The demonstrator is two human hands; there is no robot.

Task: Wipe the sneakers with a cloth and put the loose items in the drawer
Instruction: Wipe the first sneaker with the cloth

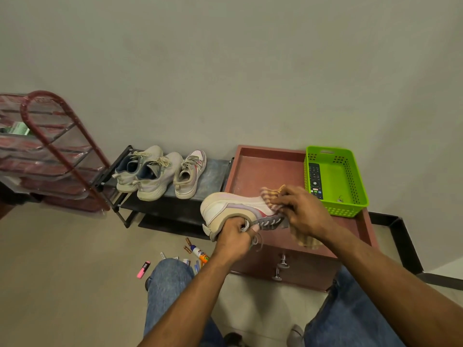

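Left hand (234, 237) grips pale pink-striped sneaker (235, 209); checked cloth (273, 197) on toe.

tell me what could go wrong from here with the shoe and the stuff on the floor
1. The left hand holds the sneaker from below, in the air, with a lace pinched; a firm rub from the cloth in the right hand might twist it loose.
2. The glue stick, batteries and pink highlighter lie on the floor by the person's knee, so a shift could kick or crush them.
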